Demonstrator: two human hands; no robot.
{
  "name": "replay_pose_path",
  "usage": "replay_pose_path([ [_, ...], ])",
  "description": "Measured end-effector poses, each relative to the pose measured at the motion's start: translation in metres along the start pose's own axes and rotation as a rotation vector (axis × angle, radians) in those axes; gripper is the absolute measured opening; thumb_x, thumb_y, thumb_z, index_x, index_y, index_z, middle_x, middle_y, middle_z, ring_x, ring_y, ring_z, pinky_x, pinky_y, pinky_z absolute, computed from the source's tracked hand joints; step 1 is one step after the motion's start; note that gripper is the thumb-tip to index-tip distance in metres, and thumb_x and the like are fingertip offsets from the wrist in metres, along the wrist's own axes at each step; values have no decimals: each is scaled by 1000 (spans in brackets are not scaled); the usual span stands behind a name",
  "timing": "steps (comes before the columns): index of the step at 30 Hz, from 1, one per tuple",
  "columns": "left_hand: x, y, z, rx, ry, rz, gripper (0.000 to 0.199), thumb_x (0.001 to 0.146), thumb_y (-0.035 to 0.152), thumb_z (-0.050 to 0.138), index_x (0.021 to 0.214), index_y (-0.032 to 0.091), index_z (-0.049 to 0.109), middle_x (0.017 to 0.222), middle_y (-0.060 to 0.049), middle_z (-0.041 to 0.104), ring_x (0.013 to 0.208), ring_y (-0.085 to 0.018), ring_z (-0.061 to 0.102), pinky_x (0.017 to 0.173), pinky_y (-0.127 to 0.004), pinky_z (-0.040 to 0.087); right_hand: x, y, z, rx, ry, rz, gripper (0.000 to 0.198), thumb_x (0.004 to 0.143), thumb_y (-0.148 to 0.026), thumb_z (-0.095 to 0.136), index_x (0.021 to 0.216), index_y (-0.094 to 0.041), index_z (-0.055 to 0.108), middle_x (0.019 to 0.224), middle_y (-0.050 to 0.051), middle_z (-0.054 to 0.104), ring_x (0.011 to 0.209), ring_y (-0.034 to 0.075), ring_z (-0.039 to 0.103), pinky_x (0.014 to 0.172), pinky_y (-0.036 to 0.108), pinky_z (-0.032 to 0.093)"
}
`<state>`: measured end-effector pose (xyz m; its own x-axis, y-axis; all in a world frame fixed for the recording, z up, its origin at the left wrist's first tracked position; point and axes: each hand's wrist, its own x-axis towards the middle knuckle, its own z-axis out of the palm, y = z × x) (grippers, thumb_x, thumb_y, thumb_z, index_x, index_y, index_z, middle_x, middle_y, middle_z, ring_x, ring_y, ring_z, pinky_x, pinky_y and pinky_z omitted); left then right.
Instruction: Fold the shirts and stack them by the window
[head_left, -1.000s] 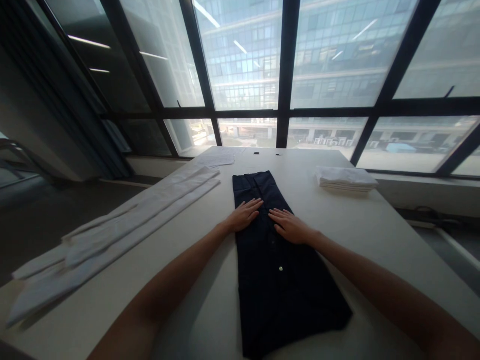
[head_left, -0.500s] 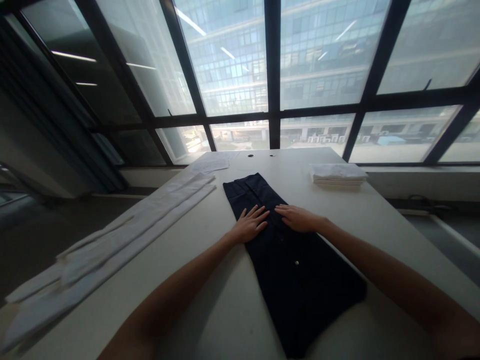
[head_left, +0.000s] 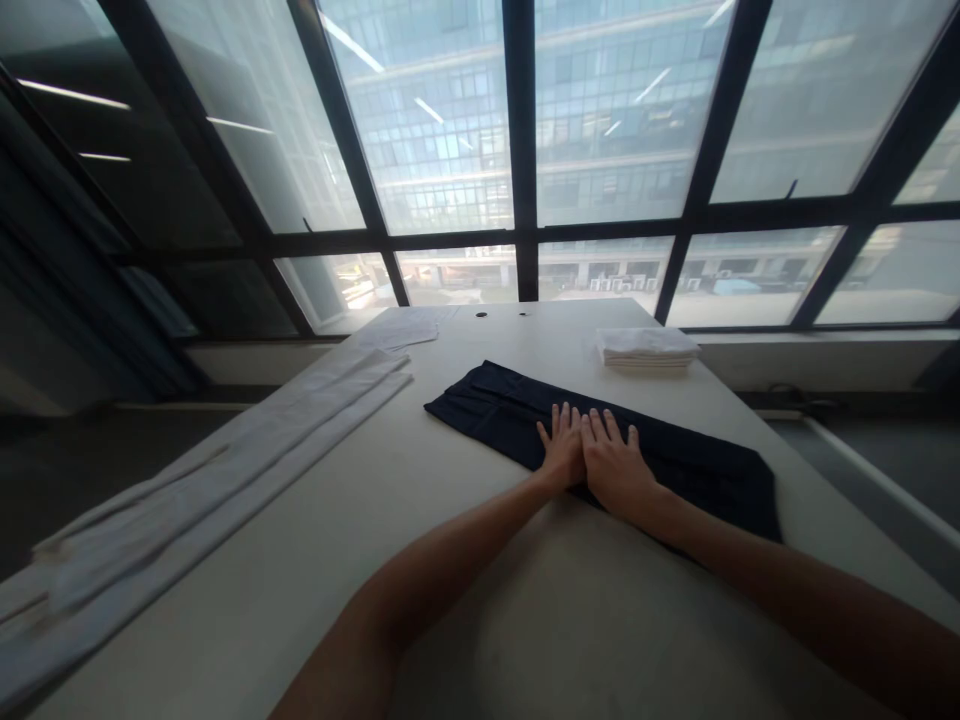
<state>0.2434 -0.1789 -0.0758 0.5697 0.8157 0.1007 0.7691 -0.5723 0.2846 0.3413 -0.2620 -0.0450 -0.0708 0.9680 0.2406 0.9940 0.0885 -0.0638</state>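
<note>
Two flat palms side by side on dark folded cloth
The left hand [head_left: 562, 452] and right hand [head_left: 616, 468] lie palm down, fingers extended and a little apart, neither seen to pinch anything, thumbs hard to make out; they meet on the near long side of the navy garment [head_left: 679, 450], which slants from the middle of the tabletop [head_left: 337, 505] to just beside its right edge; to flatten it well, even palm pressure would likely serve better than fingertips, stroking outward along the length so that creases run off the ends; one palm should probably anchor while the other sweeps, lest the layers shear; lighter strokes seem wise toward the right edge, where the end could slip over.
</note>
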Motion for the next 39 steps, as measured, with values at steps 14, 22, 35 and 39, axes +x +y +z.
replay_pose_path([
  [14, 23, -192, -75, 264, -30, -45, 56, 106, 47, 23, 157, 26, 35, 165, -4, 29, 153, -30, 21, 121, -54, 19, -31, 18, 32, 62, -30, 108, 66, 99, -37, 35, 158, -8, 31, 164, 20, 24, 153, 34, 19, 121, 58, 18],
  [22, -48, -188, -71, 339, 7, -202, 66, 104, 55, 22, 160, 21, 29, 166, -13, 25, 152, -33, 22, 118, -58, 22, -3, 86, 22, 118, -85, -247, 62, 101, -38, 35, 159, -19, 30, 166, 11, 24, 153, 25, 18, 123, 52, 19],
  [35, -22, -99, -56, 276, 81, -71, 59, 105, 41, 25, 155, 13, 37, 162, -15, 34, 151, -33, 26, 120, -56, 23, 78, 4, 31, 167, -21, -65, 58, 102, -31, 30, 154, -8, 38, 162, 19, 30, 152, 31, 24, 120, 59, 21],
  [39, 9, -74, -37, 224, 58, 94, 54, 106, 33, 22, 155, 18, 37, 163, -9, 34, 152, -28, 25, 120, -52, 25, 100, -2, 45, 145, -146, -44, 58, 101, -26, 28, 155, -7, 35, 163, 20, 27, 152, 31, 22, 120, 57, 20],
])
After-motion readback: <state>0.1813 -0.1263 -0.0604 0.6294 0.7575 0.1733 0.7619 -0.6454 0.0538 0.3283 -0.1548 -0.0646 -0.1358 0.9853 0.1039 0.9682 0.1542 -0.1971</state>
